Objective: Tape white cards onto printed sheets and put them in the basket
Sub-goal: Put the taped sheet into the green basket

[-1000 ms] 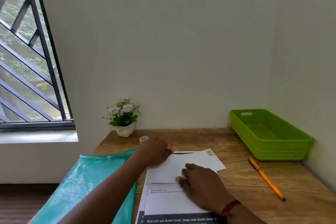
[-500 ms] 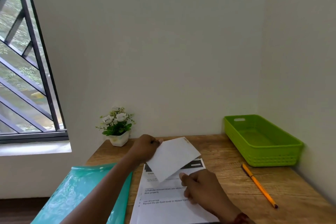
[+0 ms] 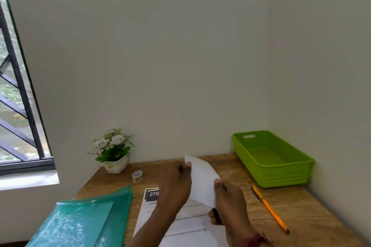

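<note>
Both hands pinch the white card [image 3: 202, 180] above the printed sheet [image 3: 186, 224]. Left hand [image 3: 176, 182] grips its top edge, right hand [image 3: 228, 202] its lower edge.

White printed paper sheet [image 3: 148, 211]: header no. past "270" hidden by left grip [image 3: 176, 180], body text too blurred to read, btm cut off. Teal translucent plastic folder [image 3: 84, 224]: cut off btm-left.

Left of the left hand [image 3: 175, 183] we see a teal plastic folder [image 3: 84, 222] lying on the wooden table [image 3: 301, 226]. Beyond that hand, against the wall, stands a small white pot of white flowers [image 3: 113, 152]. Right of the right hand [image 3: 230, 204] lies an orange pencil [image 3: 270, 208]. A barred window [image 3: 20, 106] is far left.
</note>
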{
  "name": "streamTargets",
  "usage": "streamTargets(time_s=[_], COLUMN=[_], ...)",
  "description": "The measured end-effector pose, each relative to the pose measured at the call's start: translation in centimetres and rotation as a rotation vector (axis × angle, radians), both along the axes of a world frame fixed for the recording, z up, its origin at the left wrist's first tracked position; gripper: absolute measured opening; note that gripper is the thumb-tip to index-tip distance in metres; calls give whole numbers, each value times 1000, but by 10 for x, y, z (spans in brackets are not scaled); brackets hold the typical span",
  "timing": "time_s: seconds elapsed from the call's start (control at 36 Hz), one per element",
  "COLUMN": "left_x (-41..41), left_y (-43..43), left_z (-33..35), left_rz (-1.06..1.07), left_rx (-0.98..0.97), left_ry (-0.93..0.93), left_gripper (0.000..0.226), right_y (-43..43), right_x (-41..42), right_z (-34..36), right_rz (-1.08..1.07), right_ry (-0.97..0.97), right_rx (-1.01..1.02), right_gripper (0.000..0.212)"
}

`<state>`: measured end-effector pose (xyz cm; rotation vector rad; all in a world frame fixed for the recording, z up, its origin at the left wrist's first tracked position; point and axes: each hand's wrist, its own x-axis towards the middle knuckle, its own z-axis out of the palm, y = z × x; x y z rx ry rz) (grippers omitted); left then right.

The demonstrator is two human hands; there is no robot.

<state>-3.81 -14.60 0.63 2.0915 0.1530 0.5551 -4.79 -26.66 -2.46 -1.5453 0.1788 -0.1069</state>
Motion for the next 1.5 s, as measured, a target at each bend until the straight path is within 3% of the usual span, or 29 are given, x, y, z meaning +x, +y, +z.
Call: streamTargets(time_s=[0.14, 0.28, 0.56, 0.64, 0.78, 0.89, 1.0, 1.19, 1.5], left_x=[-3, 5, 52, 74, 103, 118, 126, 130, 135], left_y=[-10, -28, -79, -99, -130, -150, -163, -173, -171], left_z=[15, 37, 58, 57, 53, 46, 29, 2, -3], left_rz=[-260, -545, -785, -805, -774, -662, -563, -508, -483], left_rx=[-196, -371, -459, -497, -464, -351, -199, -82, 33], left_ry=[139, 210, 175, 197, 216, 259, 307, 435, 392], left_gripper=[20, 19, 64, 88, 61, 76, 60, 40, 43], right_y=[-31, -74, -152, -172, -200, -213, -221, -229, -223], right_x=[15, 36, 88, 106, 135, 144, 154, 172, 182], right_z=[6, 23, 74, 81, 81, 77, 63, 33, 33], right_rz=[-146, -168, -209, -234, -252, -240, -208, -76, -95], right_ry=[-263, -350, -411, -409, -402, -378, -343, -181, -27], right_rx=[-326, -398, -371, -374, -428, -509, -743, -893, -1076], right_gripper=[42, 41, 19, 15, 23, 23, 22, 27, 38])
